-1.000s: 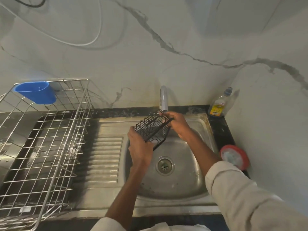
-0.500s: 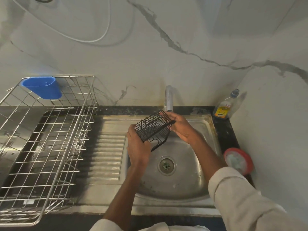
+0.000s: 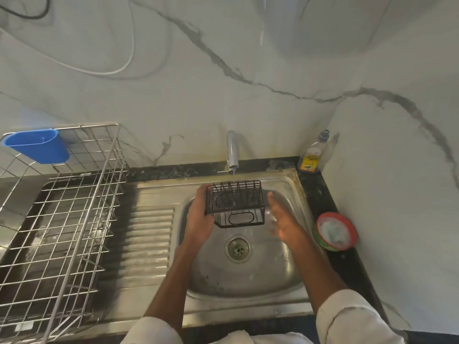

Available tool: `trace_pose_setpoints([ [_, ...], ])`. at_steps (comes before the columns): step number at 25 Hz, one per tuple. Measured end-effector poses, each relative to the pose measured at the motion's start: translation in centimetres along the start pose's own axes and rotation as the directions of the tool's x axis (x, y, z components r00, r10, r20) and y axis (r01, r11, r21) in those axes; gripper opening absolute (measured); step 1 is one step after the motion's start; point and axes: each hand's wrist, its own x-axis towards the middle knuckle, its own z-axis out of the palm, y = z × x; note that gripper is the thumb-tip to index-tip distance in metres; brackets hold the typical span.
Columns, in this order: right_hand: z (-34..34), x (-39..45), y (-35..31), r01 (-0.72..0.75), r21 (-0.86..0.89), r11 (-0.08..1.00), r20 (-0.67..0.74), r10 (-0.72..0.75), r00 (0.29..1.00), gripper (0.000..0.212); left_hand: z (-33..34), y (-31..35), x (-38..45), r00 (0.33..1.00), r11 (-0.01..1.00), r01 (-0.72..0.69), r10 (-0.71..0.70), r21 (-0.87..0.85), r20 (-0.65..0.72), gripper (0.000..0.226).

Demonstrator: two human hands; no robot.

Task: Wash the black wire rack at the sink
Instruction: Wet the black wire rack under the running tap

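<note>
Rack of black wire (image 3: 235,204), box-shaped and open-topped, sits upright in the air over the steel sink (image 3: 248,276), directly beneath the faucet (image 3: 232,151). A thin stream of water falls from the spout onto the rack's back edge. The front wall of the rack carries a rounded oblong loop of wire.

The left hand (image 3: 200,216) holds the rack from its left side, fingers curled around the back corner and thumb side against the near wall, so this grip is closed on the rack. The right hand (image 3: 282,218) is just to the right of the rack, apart from it, fingers straight and together, blurred; its grip is open and holds nothing. Both forearms are bare, with pale sleeves pushed up near the bottom edge of the view.

Below the rack, the round drain (image 3: 238,248) lies in the middle of the basin. To the left of the basin is the ribbed steel draining board (image 3: 149,234). Further left stands a large silver wire dish basket (image 3: 59,232) with a blue plastic cup holder (image 3: 37,145) hung on its back rim.

On the dark stone desk (image 3: 320,194) to the right of the sink sits a red-rimmed round tub (image 3: 336,230) with pale contents. In the back corner stands a clear dish soap bottle (image 3: 313,155) with a yellow label. The wall behind is white marble with grey veins, and a white cable (image 3: 119,68) loops across it.
</note>
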Motion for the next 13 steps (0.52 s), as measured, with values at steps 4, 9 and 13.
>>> trace_pose_setpoints([
  [4,2.3,1.1,0.1,-0.28,0.176,0.944,0.218,0.24,0.946,0.115,-1.3,-0.3,-1.6,0.977,0.977,-0.212,0.211,-0.02,-0.036,0.073],
  [9,4.6,0.2,-0.9,-0.237,0.135,0.962,0.266,0.196,0.944,0.041,-3.4,-1.9,-4.0,0.952,0.941,-0.304,0.304,-0.149,-0.02,0.062],
  [13,5.8,-0.6,-0.1,-0.313,0.11,0.944,0.313,0.266,0.912,0.042,-5.4,-6.3,-4.7,0.959,0.971,-0.23,0.238,-0.072,0.154,0.094],
])
